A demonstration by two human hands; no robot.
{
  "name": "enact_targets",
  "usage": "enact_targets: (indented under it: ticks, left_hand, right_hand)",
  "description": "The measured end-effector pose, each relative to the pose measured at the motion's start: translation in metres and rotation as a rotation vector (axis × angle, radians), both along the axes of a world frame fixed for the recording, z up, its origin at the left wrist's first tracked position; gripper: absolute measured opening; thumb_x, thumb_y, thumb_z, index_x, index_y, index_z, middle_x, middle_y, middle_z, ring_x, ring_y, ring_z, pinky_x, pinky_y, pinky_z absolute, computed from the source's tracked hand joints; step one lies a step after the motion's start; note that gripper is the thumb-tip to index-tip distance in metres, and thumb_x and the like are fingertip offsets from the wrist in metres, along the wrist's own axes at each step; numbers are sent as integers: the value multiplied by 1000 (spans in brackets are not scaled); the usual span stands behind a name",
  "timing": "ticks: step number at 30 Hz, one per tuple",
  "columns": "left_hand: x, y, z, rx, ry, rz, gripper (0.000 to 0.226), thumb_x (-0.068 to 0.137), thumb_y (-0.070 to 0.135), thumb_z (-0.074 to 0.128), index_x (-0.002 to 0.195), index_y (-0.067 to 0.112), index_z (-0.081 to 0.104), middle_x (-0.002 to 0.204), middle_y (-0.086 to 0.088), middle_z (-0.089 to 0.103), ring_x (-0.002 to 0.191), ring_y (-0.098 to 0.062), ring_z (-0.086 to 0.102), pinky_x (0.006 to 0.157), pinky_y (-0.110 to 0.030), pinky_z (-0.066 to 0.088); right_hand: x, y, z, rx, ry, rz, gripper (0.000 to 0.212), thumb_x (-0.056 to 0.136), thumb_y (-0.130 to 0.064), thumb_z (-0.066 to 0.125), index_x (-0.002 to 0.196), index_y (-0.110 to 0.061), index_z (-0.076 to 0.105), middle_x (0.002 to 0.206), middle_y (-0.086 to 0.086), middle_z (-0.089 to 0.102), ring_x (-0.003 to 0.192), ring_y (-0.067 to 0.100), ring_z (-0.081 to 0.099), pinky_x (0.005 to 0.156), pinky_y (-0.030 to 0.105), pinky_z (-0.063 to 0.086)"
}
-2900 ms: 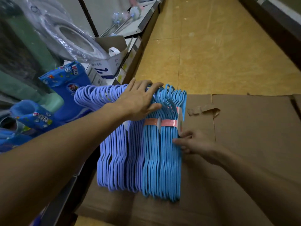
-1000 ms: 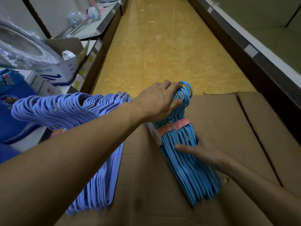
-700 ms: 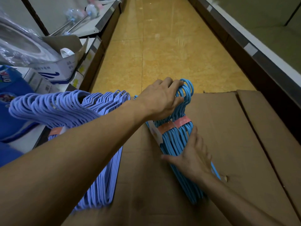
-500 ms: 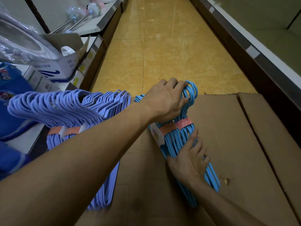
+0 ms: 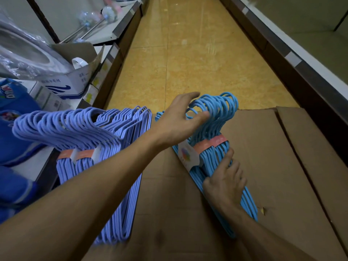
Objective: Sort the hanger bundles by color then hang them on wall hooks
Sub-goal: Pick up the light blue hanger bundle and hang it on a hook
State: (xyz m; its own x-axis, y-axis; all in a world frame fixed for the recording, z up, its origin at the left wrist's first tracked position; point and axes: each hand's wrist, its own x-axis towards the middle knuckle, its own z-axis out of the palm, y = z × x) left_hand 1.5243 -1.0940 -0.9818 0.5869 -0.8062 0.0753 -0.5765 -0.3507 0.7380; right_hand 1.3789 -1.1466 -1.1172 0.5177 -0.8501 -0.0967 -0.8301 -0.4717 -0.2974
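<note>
A light blue hanger bundle (image 5: 214,117) with a pink band lies slanted on flattened cardboard (image 5: 273,166), its hooks pointing away from me. My left hand (image 5: 177,121) is at the hooks, fingers stretched out and spread, the thumb touching the hooks' side. My right hand (image 5: 226,179) grips the bundle's body just below the band, thumb on one side and fingers on the other. A purple hanger bundle (image 5: 84,129) with orange bands lies to the left, partly under my left forearm.
On the left runs a low shelf holding a white box (image 5: 71,85), a plastic-wrapped item (image 5: 22,55) and blue packages (image 5: 15,132). A yellow tiled aisle (image 5: 188,53) stretches ahead. A dark shelf base (image 5: 301,76) lines the right side.
My left hand's fingers have straightened and lifted off the light blue hooks they were curled over. My right hand has shifted from lying flat on the bundle to gripping it. The blue bundle was separated from the purple one.
</note>
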Motion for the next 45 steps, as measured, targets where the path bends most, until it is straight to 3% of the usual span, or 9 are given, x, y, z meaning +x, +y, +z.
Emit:
enact_targets:
  ticks: [9,14,18,21,24,30,35,39,45]
  left_hand:
    - [7,33,-38,-155,410,495,56,97,40,58,145,16,43,140,0,50,124,-11,48,101,-26,38]
    - [2,43,-63,-54,545,643,62,93,30,63,145,11,37,115,-2,56,119,-25,57,107,-44,44]
    - [-4,46,-74,-101,725,692,16,96,21,61,101,14,48,81,4,54,85,-19,60,88,-34,50]
    - [-6,45,-73,-219,894,688,12,96,22,60,88,14,56,69,2,62,61,-11,58,69,-30,46]
    - [-3,45,-70,-393,1058,646,24,93,28,64,111,12,65,102,-5,72,88,-18,67,80,-30,51]
    - [7,42,-48,-731,1355,539,55,85,41,71,129,15,53,104,-10,63,106,-27,64,87,-43,53]
    - [6,46,-39,-747,1345,619,36,87,41,68,108,13,57,86,-9,54,101,-35,61,106,-52,43]
    - [7,54,-23,-759,1354,640,39,86,42,67,109,13,58,107,-13,51,100,-33,57,108,-52,40]
    - [-11,68,22,-778,1290,726,17,94,32,60,86,17,55,79,-5,53,73,-20,58,86,-39,46]
  right_hand:
    - [-30,-36,13,118,-98,92,101,78,-18,64,157,-15,2,141,16,41,129,35,41,109,47,32]
    - [-46,-44,23,216,-152,138,105,77,-15,68,158,-20,2,145,13,39,130,33,41,109,48,36]
    - [-49,-44,32,285,-319,176,102,73,-12,66,156,-28,9,144,7,41,129,29,44,105,52,41]
    - [-48,-42,47,363,-494,213,85,76,-5,65,146,-34,26,122,-5,51,107,8,55,88,34,52]
    - [-44,-39,62,448,-604,233,73,79,5,62,124,-45,34,101,-17,53,87,-14,56,69,6,47]
    - [-40,-36,69,553,-591,259,72,82,8,59,141,-27,39,97,-9,56,80,-9,57,59,9,47]
    - [-35,-36,76,562,-557,260,62,86,5,59,138,-25,43,105,2,58,85,12,58,57,13,49]
    - [-28,-37,91,548,-562,277,53,89,2,57,131,-29,48,108,0,60,92,12,59,65,18,48]
    - [-28,-29,133,518,-579,288,40,91,6,55,112,-28,52,84,-10,56,68,-13,56,53,2,41]
